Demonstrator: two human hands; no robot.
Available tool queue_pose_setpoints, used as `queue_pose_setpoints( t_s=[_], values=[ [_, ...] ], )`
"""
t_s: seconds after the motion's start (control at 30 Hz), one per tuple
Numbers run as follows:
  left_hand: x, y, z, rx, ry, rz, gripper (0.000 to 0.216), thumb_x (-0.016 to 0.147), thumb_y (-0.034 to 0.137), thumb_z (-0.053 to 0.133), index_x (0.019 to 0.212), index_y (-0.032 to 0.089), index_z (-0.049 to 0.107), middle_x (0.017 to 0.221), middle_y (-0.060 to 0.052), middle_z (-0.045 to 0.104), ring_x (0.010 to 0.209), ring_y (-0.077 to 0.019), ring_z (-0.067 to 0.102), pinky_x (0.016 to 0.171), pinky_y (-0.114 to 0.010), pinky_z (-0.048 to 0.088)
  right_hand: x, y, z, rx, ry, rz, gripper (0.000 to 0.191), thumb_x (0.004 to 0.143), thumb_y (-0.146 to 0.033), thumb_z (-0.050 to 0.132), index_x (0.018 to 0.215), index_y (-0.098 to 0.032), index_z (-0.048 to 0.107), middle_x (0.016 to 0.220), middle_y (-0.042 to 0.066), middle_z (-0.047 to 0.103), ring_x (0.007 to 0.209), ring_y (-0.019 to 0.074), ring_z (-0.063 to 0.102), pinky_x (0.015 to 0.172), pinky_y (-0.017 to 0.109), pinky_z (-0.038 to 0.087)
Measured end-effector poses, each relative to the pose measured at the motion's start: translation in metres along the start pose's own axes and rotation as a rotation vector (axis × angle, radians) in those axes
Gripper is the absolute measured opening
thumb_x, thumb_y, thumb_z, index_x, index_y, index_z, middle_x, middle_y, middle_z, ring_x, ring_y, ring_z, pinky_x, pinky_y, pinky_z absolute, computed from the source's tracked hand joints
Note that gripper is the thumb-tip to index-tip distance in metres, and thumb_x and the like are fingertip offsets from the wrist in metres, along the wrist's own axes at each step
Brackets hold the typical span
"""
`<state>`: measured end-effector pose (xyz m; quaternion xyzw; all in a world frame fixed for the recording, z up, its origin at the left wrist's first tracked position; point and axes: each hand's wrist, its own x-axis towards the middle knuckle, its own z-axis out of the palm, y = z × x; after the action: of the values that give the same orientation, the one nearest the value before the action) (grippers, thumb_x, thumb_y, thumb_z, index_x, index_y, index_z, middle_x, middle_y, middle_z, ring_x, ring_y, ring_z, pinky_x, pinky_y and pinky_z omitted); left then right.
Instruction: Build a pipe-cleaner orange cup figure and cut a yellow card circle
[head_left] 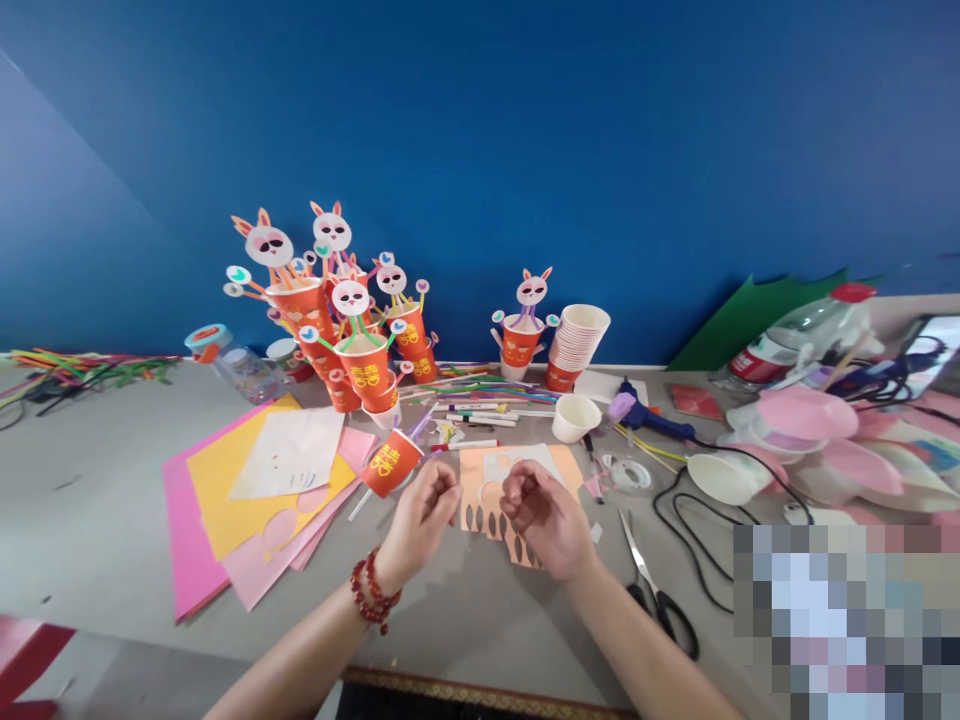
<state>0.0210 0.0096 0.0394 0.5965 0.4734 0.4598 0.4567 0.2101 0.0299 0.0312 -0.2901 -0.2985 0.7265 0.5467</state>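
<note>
Orange paper (480, 496) with dark leaf shapes lies in the middle. On the left, bright sheets (217, 490) sit in a loose pile, maybe to save room. Next, a red cup (391, 463) is tipped just beside the left hand (424, 512). That hand and the right hand (551, 520) are apart, fingers curled; I can't tell if they hold anything. Scissors (643, 567) lie near on the right, perhaps for easy reach

From between your left hand (420, 515) and right hand (553, 522), you have a flat orange paper sheet (472, 470) at twelve o'clock, a tilted red paper cup (391, 462) at ten, layered pink-and-yellow paper sheets (217, 490) at nine, rabbit-topped red paper cups (363, 372) at eleven, a blue plastic glue gun (664, 422) at two and black-handled metal scissors (644, 569) at four.
</note>
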Motion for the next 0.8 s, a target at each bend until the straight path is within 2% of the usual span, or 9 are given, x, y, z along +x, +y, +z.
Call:
queue_pose_setpoints(
  t_s=[0.13, 0.23, 0.37, 0.43, 0.5, 0.57, 0.63, 0.7, 0.8],
  values=[
    [-0.003, 0.001, 0.01, -0.004, -0.087, -0.014, 0.027, 0.101, 0.037, 0.038, 0.078, 0.022, 0.041, 0.058, 0.007, 0.041, 0.049, -0.0096, 0.037, 0.052, -0.023, 0.033, 0.001, -0.001, 0.0, 0.047, -0.005, 0.009, 0.022, 0.085, -0.045, 0.058, 0.077, -0.024, 0.061, 0.062, -0.001, 0.044, 0.058, 0.016, 0.041, 0.055, 0.03, 0.04],
    [0.0, 0.006, 0.008, 0.076, -0.065, 0.021, 0.03, 0.1, 0.035, 0.041, 0.074, 0.021, 0.044, 0.059, 0.006, 0.044, 0.052, -0.0105, 0.04, 0.054, -0.024, 0.035, 0.001, -0.003, 0.0, 0.109, -0.016, 0.014, 0.024, 0.086, -0.045, 0.057, 0.074, -0.024, 0.058, 0.062, -0.002, 0.038, 0.057, 0.0155, 0.037, 0.053, 0.028, 0.036],
    [0.011, 0.012, 0.001, 0.213, 0.006, 0.173, 0.024, 0.094, 0.032, 0.052, 0.074, 0.019, 0.056, 0.095, -0.008, 0.064, 0.093, -0.0201, 0.06, 0.079, -0.03, 0.046, 0.001, -0.005, 0.001, 0.118, -0.034, 0.019, 0.027, 0.087, -0.048, 0.055, 0.074, -0.025, 0.057, 0.062, -0.003, 0.036, 0.055, 0.0157, 0.034, 0.053, 0.029, 0.034],
    [0.018, 0.012, 0.001, 0.115, -0.075, 0.103, 0.026, 0.093, 0.034, 0.055, 0.072, 0.019, 0.057, 0.108, -0.011, 0.065, 0.112, -0.0243, 0.057, 0.088, -0.033, 0.047, 0.001, -0.004, 0.002, 0.123, -0.042, 0.029, 0.027, 0.087, -0.048, 0.056, 0.074, -0.025, 0.057, 0.061, -0.003, 0.036, 0.055, 0.0158, 0.034, 0.053, 0.029, 0.034],
    [0.024, 0.008, 0.005, -0.037, -0.225, -0.04, 0.03, 0.092, 0.04, 0.056, 0.07, 0.02, 0.057, 0.092, -0.009, 0.069, 0.103, -0.0238, 0.064, 0.084, -0.033, 0.049, 0.0, -0.004, 0.003, 0.136, -0.06, 0.043, 0.028, 0.086, -0.048, 0.057, 0.073, -0.024, 0.057, 0.061, -0.003, 0.037, 0.055, 0.0157, 0.035, 0.052, 0.029, 0.034],
    [0.028, 0.003, 0.012, -0.152, -0.39, -0.156, 0.034, 0.09, 0.049, 0.057, 0.073, 0.02, 0.058, 0.07, -0.004, 0.067, 0.077, -0.0214, 0.068, 0.072, -0.033, 0.053, -0.001, -0.004, 0.004, 0.134, -0.084, 0.049, 0.028, 0.085, -0.049, 0.059, 0.072, -0.023, 0.058, 0.06, -0.002, 0.038, 0.055, 0.0155, 0.036, 0.052, 0.029, 0.034],
    [0.029, -0.001, 0.019, -0.208, -0.512, -0.211, 0.041, 0.087, 0.058, 0.056, 0.076, 0.018, 0.06, 0.063, -0.003, 0.066, 0.063, -0.0204, 0.068, 0.063, -0.033, 0.054, -0.003, -0.005, 0.005, 0.117, -0.101, 0.036, 0.028, 0.084, -0.049, 0.061, 0.072, -0.023, 0.059, 0.061, -0.001, 0.042, 0.056, 0.0156, 0.039, 0.054, 0.029, 0.037],
    [0.027, -0.002, 0.024, -0.258, -0.574, -0.245, 0.046, 0.085, 0.062, 0.057, 0.077, 0.016, 0.06, 0.067, -0.005, 0.068, 0.064, -0.0204, 0.069, 0.063, -0.033, 0.055, -0.003, -0.007, 0.005, 0.083, -0.092, -0.004, 0.029, 0.083, -0.05, 0.062, 0.072, -0.023, 0.06, 0.063, 0.0, 0.047, 0.059, 0.0161, 0.043, 0.059, 0.032, 0.041],
    [0.022, 0.004, 0.019, -0.291, -0.53, -0.255, 0.044, 0.088, 0.058, 0.057, 0.076, 0.015, 0.058, 0.071, -0.005, 0.067, 0.061, -0.0153, 0.065, 0.062, -0.028, 0.052, -0.002, -0.01, 0.002, -0.03, -0.021, -0.107, 0.032, 0.08, -0.052, 0.066, 0.071, -0.022, 0.063, 0.067, 0.001, 0.053, 0.066, 0.0181, 0.051, 0.068, 0.035, 0.046]
  ],
)
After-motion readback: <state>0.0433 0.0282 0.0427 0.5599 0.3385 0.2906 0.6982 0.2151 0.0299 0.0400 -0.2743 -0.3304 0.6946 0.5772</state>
